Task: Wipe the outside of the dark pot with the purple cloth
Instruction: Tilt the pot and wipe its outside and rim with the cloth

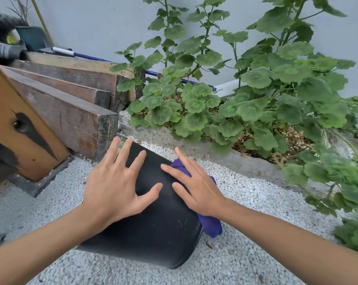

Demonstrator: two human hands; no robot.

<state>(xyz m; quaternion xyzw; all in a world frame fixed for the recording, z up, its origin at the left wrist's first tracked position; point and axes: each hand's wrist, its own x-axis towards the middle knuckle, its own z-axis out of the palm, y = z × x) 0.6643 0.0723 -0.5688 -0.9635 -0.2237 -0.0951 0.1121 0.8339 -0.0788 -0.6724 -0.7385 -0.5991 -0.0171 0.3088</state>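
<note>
The dark pot (153, 219), lying on gravel (246, 202), is steadied under the left hand (112, 184) with spread fingers while the purple cloth (211, 223) is pressed beneath the right hand (198, 188) with straight fingers, mid-wipe; turning the pot is probably called for next.

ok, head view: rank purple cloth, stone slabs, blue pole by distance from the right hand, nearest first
1. purple cloth: under the right hand, pressed against the dark pot's right side.
2. stone slabs: up and left, past the pot.
3. blue pole: farthest, along the wall behind the slabs and plants.
</note>
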